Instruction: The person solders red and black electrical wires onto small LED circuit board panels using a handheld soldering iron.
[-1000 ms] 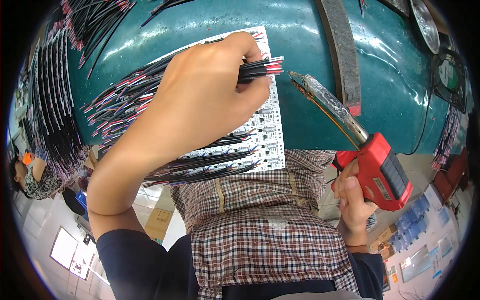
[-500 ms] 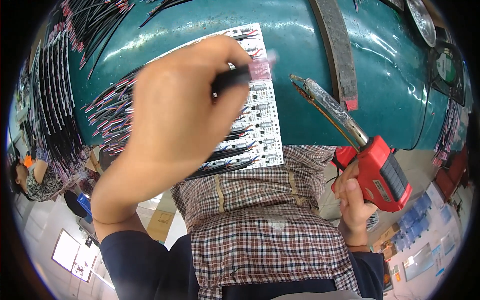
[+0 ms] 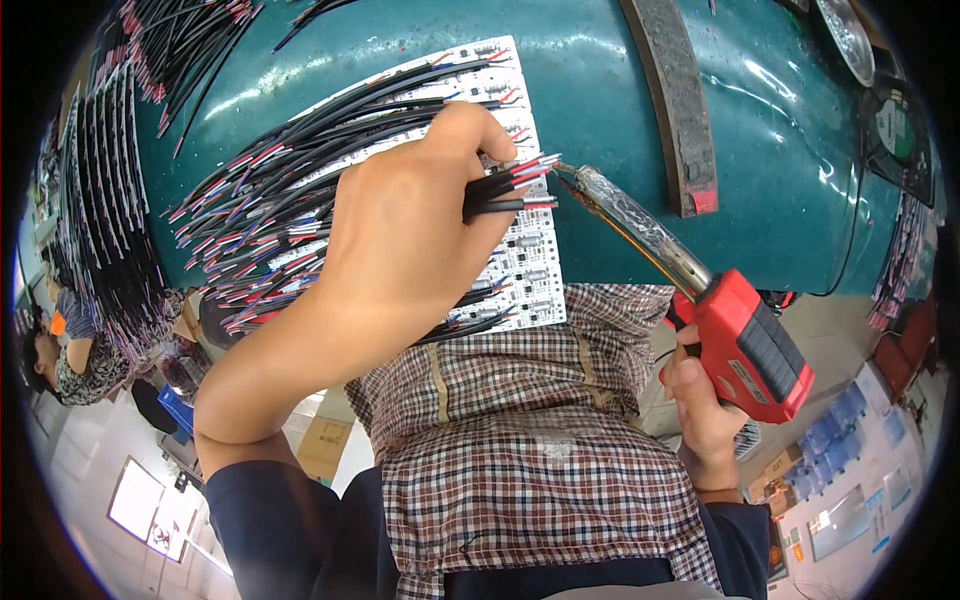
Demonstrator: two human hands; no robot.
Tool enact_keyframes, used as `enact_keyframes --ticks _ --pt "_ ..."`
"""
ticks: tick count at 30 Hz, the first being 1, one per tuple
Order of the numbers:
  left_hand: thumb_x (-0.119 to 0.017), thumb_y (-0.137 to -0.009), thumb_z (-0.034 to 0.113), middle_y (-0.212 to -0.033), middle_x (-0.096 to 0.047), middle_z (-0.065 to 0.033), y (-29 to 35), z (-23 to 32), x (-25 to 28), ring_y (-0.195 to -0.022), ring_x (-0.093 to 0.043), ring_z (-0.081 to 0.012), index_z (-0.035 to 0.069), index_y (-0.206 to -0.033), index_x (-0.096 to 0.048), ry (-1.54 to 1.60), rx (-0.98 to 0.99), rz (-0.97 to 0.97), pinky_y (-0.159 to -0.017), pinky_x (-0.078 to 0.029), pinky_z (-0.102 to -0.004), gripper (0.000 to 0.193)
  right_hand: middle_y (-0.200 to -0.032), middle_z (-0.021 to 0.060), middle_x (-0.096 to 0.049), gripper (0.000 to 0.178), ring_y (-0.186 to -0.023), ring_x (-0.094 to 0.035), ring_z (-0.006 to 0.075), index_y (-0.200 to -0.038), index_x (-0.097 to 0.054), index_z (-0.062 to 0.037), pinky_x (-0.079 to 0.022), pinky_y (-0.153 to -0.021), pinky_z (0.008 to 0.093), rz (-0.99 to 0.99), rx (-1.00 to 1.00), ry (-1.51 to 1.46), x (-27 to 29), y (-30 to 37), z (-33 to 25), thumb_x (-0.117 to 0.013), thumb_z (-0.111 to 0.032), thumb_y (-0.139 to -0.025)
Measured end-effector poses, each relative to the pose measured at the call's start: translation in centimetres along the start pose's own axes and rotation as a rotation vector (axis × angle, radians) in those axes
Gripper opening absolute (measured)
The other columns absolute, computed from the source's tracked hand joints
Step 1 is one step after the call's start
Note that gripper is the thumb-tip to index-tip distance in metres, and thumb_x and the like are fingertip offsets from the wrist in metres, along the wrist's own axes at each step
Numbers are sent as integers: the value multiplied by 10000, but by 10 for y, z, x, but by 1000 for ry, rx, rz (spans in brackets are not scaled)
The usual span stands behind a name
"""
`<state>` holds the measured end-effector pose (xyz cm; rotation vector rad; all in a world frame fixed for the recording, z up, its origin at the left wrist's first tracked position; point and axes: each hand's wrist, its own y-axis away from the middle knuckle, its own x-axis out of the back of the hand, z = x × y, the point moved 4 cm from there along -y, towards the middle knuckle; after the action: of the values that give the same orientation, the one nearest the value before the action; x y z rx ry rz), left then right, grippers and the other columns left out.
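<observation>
My left hand [image 3: 400, 215] is closed around a small bunch of black cables [image 3: 490, 194], whose red and white wire ends with bare tips point right. It is above a white circuit board panel [image 3: 535, 275] and hides part of it. Several black cables with coloured ends [image 3: 270, 160] lie across the panel and fan out to the left. On the right, my right hand [image 3: 705, 405] grips a red soldering gun [image 3: 752, 350] by its handle. The gun's long metal barrel slants up and left, and its tip is at the bunch's wire ends; whether they touch I cannot tell.
A dark bar [image 3: 675, 110] with a red end lies on the green table [image 3: 590, 70]. More cables [image 3: 190, 45] are piled at the far left, beside stacked wired strips [image 3: 105, 200]. At the far right are a solder spool [image 3: 893, 135] and a metal dish [image 3: 845, 40].
My left hand has moved right and slightly down with the cables, which were blurred before. The soldering gun has moved a little left, bringing its tip to the wire ends.
</observation>
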<state>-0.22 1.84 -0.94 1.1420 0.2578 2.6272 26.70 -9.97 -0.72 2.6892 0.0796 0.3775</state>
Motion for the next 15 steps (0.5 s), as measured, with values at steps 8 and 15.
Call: enact_keyframes --ticks 8,15 --pt "-755 -781 51 -724 -669 -116 -4 -4 -2 -648 -656 -236 19 -893 -595 -6 -41 26 -602 -489 -327 198 -788 66 -563 360 -605 -517 112 -1177 -554 45 -448 -538 263 -41 1 34 -5 -2 1 -694 -113 -886" --pt "-764 -807 56 -714 -644 -107 -3 -5 -2 -609 -591 -165 -11 -911 -607 -41 -62 25 -598 -457 -268 200 -766 70 -569 323 -586 -518 105 -1173 -557 48 -428 -510 243 -37 9 17 -10 -8 -3 -656 -69 -888"
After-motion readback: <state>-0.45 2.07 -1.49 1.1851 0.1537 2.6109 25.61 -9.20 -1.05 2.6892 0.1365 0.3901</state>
